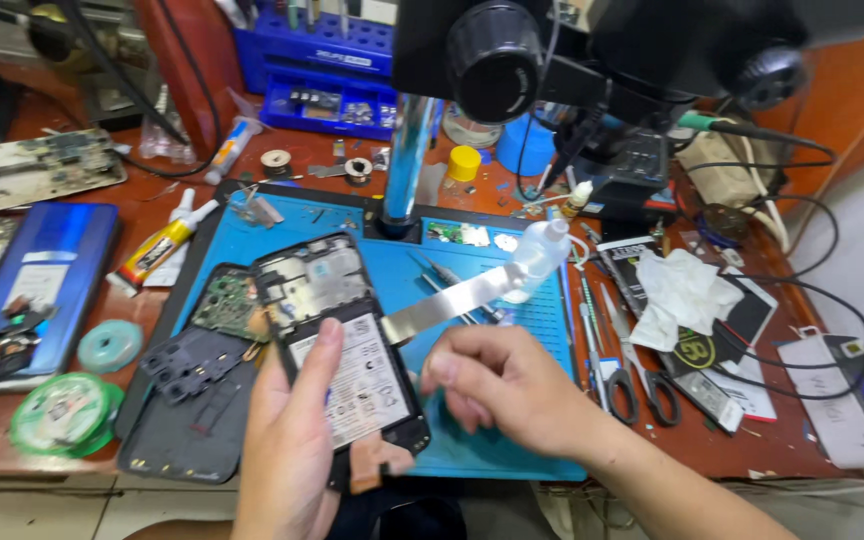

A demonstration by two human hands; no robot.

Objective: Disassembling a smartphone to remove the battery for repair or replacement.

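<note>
The head view shows the left hand closed in a grip around an opened phone, thumb on its battery. The right hand pinches a thin metal strip that touches the phone's edge. Both are above a blue mat on the worktop. Scissors lie to the right, a glue tube to the left.

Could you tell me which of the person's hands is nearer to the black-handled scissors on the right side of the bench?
The right hand is nearer, just left of the scissors. The left hand is farther left, holding the opened phone.
</note>
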